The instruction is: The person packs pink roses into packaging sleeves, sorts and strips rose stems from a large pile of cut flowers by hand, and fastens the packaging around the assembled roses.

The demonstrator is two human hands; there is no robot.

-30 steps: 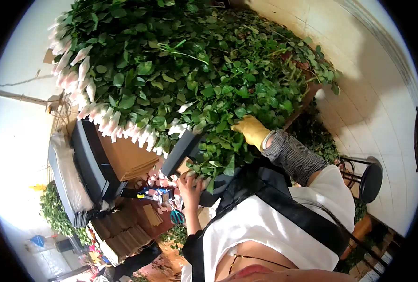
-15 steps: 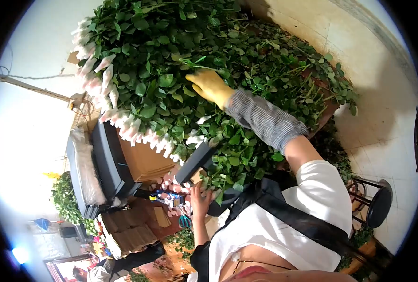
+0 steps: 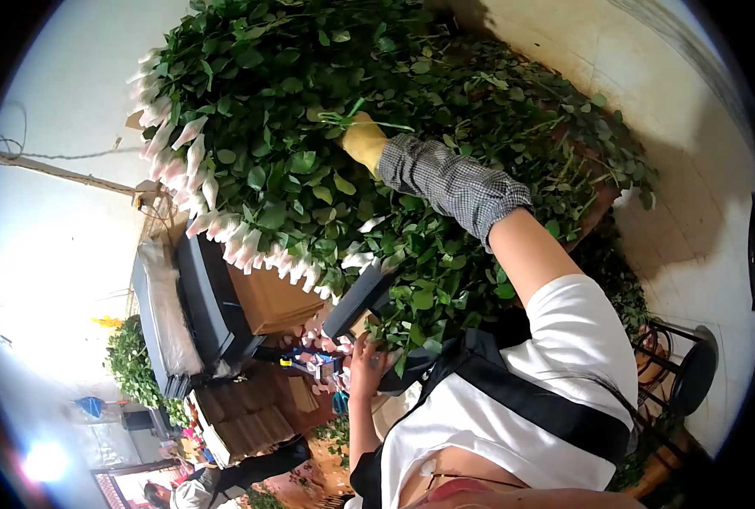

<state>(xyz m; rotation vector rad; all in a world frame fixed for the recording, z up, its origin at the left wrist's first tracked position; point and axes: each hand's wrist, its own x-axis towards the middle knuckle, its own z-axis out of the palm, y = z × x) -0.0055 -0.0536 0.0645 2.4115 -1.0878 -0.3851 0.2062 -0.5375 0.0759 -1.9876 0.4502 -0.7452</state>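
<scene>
My left hand [image 3: 367,366], bare, is curled around the flower-head end of a leafy rose bunch [image 3: 424,297], beside a dark grey padded edge [image 3: 356,301]. Further up, my right hand [image 3: 363,142] wears a yellow glove under a checked sleeve. It reaches into the large pile of leafy roses [image 3: 267,102], and its fingers are hidden among the leaves. Thin green ties [image 3: 377,123] lie against the glove. Pale pink wrapped rose heads [image 3: 241,246] line the left edge of the pile.
Stacked dark trays [image 3: 212,297] and cardboard [image 3: 280,297] stand at the left, above brown bundles [image 3: 246,416]. Teal-handled scissors [image 3: 340,402] lie near my left hand. A black stool [image 3: 694,377] stands at the right. Another person [image 3: 195,492] is at the lower left.
My right hand has moved up and left from the lower leaves to the green ties, and its fingers have gone into the pile. My left hand stays at the bunch. The view has shifted.
</scene>
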